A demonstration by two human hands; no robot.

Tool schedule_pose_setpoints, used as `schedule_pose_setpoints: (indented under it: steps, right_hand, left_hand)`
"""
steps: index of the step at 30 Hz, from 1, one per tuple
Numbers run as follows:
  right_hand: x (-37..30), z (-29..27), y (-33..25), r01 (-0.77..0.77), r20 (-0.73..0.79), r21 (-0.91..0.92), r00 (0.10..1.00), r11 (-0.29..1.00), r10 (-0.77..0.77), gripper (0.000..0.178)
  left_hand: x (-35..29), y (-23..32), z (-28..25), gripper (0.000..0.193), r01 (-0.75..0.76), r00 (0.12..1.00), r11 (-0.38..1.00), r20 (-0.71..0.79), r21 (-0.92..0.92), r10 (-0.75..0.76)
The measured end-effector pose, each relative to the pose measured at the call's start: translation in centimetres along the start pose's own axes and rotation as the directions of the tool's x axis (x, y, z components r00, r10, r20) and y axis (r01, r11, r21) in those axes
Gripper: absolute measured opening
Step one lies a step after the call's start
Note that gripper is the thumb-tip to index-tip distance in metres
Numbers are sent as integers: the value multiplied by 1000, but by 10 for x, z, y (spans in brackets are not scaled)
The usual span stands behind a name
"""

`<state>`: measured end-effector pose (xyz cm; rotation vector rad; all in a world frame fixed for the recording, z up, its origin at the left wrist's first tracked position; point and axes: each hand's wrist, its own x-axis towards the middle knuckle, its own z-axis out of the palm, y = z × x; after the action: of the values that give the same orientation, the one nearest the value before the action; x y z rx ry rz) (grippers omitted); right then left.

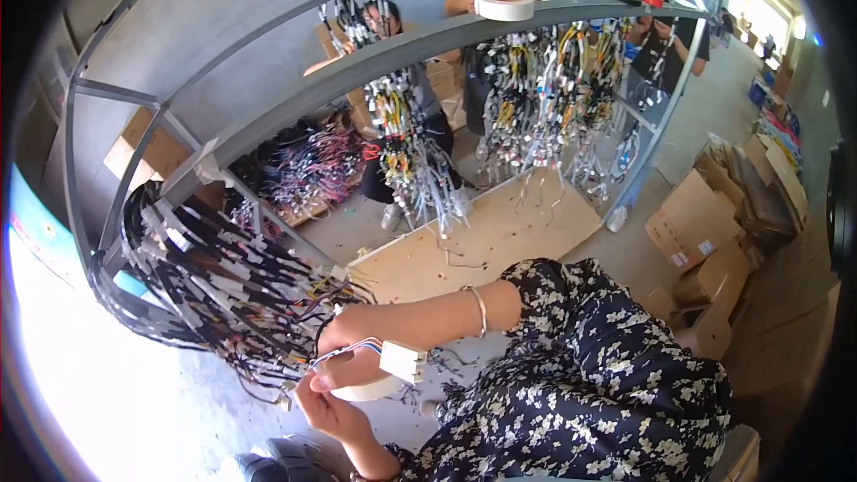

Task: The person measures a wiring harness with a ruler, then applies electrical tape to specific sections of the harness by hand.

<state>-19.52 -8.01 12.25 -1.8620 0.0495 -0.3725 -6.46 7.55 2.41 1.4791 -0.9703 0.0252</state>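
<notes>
Two hands meet over thin coloured wires [364, 342] with a blocky white plastic plug [402, 362]

The right hand [346, 332] pinches the wires, the plug sticking out just beside it; the left hand [335, 415] reaches there with its fingertips, but one cannot tell if they grip. A thick bunch of black and grey cables [205, 268] crowds the left side, with open room over the flat tan board [509, 236] past the right arm. A grey metal rack [571, 14] stands on the grey floor [705, 125]. Glare hides the far left; fingers hide the wire ends
</notes>
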Motion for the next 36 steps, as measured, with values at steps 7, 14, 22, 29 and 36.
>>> schedule_pose_setpoints:
  steps: [7,14,22,29,36]
  right_hand:
    - [1,-18,-7,-37,9,-95,999,995,38,56]
    - [-11,-1,-11,-338,165,338,940,878,298,49]
    - [0,5,-20,-340,277,393,930,855,242,44]
    - [-2,16,2,-312,320,513,934,799,160,24]
    - [-1,46,38,-63,91,-380,990,923,105,59]
  left_hand:
    - [1,10,27,24,-202,970,979,-146,-29,196]
    - [-10,16,24,34,-365,910,897,-107,247,400]
    - [-19,52,22,41,223,974,367,217,-903,-60]
    - [-16,50,23,16,-195,918,979,-339,64,205]
    - [9,59,5,44,330,827,853,-312,-404,-467]
